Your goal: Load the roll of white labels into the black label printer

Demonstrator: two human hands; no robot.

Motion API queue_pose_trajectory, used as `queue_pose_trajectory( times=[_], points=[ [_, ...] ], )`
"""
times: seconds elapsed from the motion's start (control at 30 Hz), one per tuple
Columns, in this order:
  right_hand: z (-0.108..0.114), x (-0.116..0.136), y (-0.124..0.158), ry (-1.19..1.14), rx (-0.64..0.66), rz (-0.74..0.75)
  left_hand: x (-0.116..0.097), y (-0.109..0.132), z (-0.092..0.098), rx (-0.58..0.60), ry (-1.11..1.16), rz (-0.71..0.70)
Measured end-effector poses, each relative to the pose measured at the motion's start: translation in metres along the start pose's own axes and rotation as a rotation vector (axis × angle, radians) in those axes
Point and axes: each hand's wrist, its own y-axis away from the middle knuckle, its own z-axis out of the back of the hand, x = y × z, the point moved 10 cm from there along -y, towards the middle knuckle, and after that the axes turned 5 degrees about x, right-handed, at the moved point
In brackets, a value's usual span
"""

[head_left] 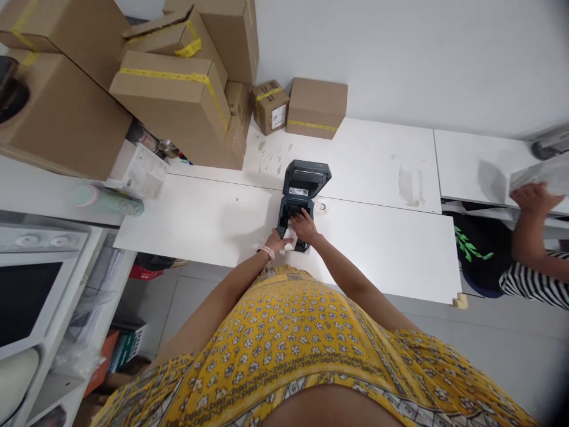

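A dark grey label printer (306, 177) stands on the white table in front of me, its lid raised. White label paper (291, 236) comes out at its front, toward me. My left hand (276, 242), with a pink band at the wrist, is at the printer's front left corner and pinches the paper's edge. My right hand (304, 226) reaches into the open body from the right. Its fingers are stretched out and touch the inside near the paper; their tips are partly hidden against the dark parts.
Cardboard boxes (171, 89) are stacked at the back left; two smaller ones, including a brown box (316, 104), stand by the wall. A mint green bottle (109, 200) lies at the table's left end. At the right, a co-worker's hand (537, 197) touches a whitish package (544, 173).
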Motion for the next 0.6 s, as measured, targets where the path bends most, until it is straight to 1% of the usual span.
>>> queue_pose_trajectory(
  times=[0.1,0.17,0.23,0.3,0.4,0.47,0.6],
  points=[
    [-0.001,0.001,0.01,-0.067,-0.042,-0.002,0.003,0.004,-0.002,-0.044,0.077,-0.012],
    [-0.003,0.001,0.015,-0.092,-0.054,-0.01,0.007,0.007,-0.006,-0.07,0.141,0.042],
    [-0.005,0.0,0.018,-0.1,-0.049,-0.024,0.014,0.012,-0.013,-0.078,0.22,0.139],
    [-0.008,-0.002,0.019,-0.104,-0.031,-0.038,0.021,0.017,-0.027,-0.005,0.311,0.253],
    [-0.01,-0.003,0.018,-0.105,-0.016,-0.05,0.028,0.027,-0.048,0.195,0.432,0.365],
    [-0.008,-0.005,0.017,-0.109,-0.023,-0.057,0.033,0.035,-0.051,0.267,0.467,0.399],
    [0.0,-0.008,0.011,-0.122,-0.032,-0.069,0.036,0.045,-0.048,0.33,0.439,0.391]
  ],
)
